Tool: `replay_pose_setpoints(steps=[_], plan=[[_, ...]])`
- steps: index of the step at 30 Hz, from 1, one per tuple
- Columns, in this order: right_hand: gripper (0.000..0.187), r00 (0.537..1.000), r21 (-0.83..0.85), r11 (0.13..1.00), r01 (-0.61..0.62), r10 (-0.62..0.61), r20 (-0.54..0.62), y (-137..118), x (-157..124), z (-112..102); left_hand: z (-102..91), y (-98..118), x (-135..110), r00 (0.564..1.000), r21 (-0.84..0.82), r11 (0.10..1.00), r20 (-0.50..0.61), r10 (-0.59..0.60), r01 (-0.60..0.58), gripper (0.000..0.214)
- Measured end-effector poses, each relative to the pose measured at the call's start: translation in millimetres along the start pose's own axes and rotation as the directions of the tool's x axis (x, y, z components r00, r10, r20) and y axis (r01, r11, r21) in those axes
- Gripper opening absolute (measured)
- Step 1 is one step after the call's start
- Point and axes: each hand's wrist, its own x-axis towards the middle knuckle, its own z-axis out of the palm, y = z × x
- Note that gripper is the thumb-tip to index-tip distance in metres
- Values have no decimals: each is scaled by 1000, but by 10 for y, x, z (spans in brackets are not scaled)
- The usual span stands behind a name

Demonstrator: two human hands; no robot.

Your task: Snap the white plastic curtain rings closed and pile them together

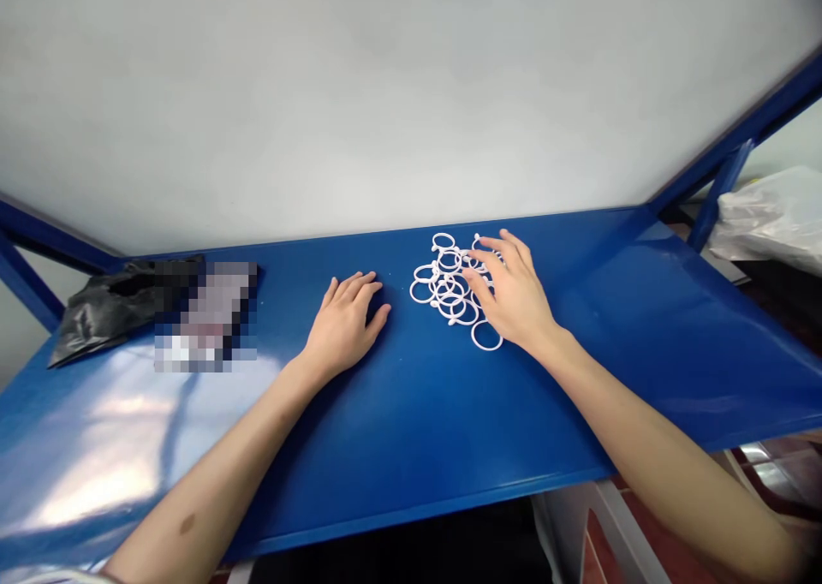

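Several thin white rings, each with a small knob, lie in a loose overlapping pile on the blue tabletop. My right hand reaches over the right side of the pile, its fingers bent and spread apart, hiding some of the rings. Whether its fingertips touch any ring I cannot tell, and no ring is seen lifted. Left of the pile, my left hand rests palm down on the tabletop with fingers stretched out, apart from the rings and holding nothing.
A black plastic bag lies at the far left, beside a blurred-out flat object. Behind the tabletop stands a pale wall. Blue frame bars rise at both ends. A whitish plastic bag is beyond the right end.
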Motion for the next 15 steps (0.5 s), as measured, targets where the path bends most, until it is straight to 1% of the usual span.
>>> replay_pose_setpoints(steps=[2, 4, 6, 8, 10, 13, 15], plan=[[41, 997, 49, 996, 73, -74, 19, -75, -34, -20, -8, 14, 4, 1000, 1, 1000, 15, 15, -15, 40], [32, 988, 42, 991, 125, -128, 89, -128, -73, -25, -17, 25, 4, 999, 5, 1000, 31, 26, -26, 41], [26, 974, 5, 989, 151, -150, 170, -155, -105, -19, -23, 33, 1, 999, 18, 999, 39, 30, -31, 42], [23, 964, -25, 986, 162, -153, 216, -160, -121, -9, -26, 40, -2, 999, 38, 999, 43, 29, -30, 43], [24, 961, -34, 983, 182, -170, 219, -151, -122, 2, -30, 48, -2, 998, 53, 998, 47, 29, -32, 43], [33, 961, -26, 977, 211, -203, 190, -133, -114, 13, -36, 60, 2, 998, 56, 998, 55, 29, -32, 43], [34, 960, -10, 973, 230, -225, 165, -128, -114, 13, -39, 70, 7, 998, 56, 998, 53, 28, -31, 42]])
